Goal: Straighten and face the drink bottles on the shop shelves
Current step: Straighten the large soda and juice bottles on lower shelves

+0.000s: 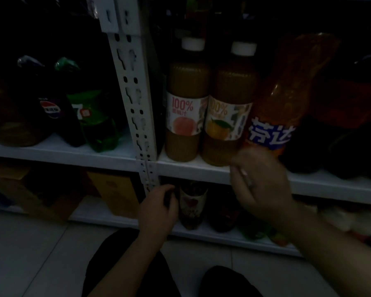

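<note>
Orange soda bottle: on the middle shelf near its front edge, tilted with its top leaning right and its lower side against the orange juice bottle.
Juice bottles: orange juice bottle and peach juice bottle stand upright side by side, labels outward, just right of the shelf upright.
Right hand: before the middle shelf's front edge, just under the soda bottle's base; blurred, fingers bent, grip cannot be told.
Left hand: at the bottom shelf, fingers curled beside a dark bottle; too dim to tell a hold.
Left bay: cola bottle and green soda bottle lean near the front edge.
</note>
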Motion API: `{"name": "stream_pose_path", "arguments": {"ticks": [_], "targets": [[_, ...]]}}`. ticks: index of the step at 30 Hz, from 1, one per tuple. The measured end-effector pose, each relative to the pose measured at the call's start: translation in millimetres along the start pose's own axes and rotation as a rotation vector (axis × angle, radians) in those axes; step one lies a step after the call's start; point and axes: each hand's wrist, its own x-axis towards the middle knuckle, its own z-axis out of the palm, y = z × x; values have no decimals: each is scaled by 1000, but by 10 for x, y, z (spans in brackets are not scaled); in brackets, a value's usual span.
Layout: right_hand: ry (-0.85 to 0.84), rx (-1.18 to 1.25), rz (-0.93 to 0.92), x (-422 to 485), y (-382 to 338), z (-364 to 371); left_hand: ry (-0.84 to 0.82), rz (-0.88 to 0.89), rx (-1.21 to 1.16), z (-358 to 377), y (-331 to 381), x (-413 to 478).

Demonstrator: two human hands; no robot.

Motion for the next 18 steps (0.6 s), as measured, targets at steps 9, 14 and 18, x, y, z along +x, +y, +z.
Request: {"name": "stream_pose_path", "arguments": {"ticks": [9,14,18], "targets": [[-488,-136,722,-1234,654,577,-416,-209,-68,739,-241,194],[-664,-118,768,-925,842,756,-504,-119,-57,938,-259,281],[-845,-88,796,-766,1001,824,-465,-138,-10,981,-316,240]]}}
